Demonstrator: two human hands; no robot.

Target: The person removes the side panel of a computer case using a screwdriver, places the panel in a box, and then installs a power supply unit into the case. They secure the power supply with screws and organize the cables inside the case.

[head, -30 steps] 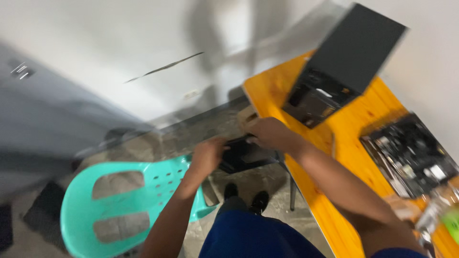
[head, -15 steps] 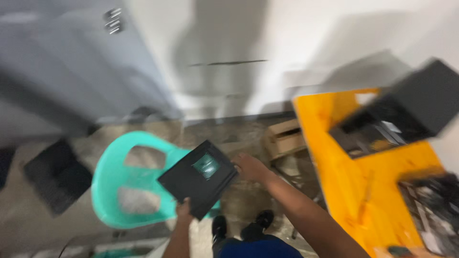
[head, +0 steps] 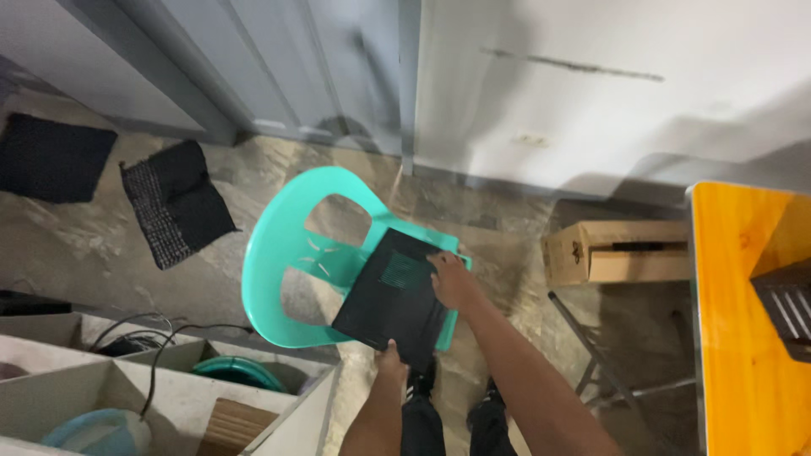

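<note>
- Both hands were clamped on the black flat panel (head: 399, 297): the left hand (head: 389, 361) gripped its near bottom edge at lower centre of the frame, and the right hand (head: 454, 281) pressed on its right edge just above.
- Half a second before, the panel was held in the air, tilted, with the left hand under it; now it lay flat on the seat of the turquoise plastic chair (head: 279, 253) at frame centre, so it had been lowered onto the seat and was supported there.
- Its long axis ran from lower centre up toward the upper centre, leaning slightly right; the vented patch on its face pointed up at the camera.
- Shoes showed directly below the panel, at the bottom edge of the frame.
- An orange table (head: 739, 338) occupied the right edge.
- Farther off, a cardboard box (head: 617, 252) lay on the floor at right of centre.
- Two dark mats (head: 173, 201) lay at upper left, near the grey doors.
</note>
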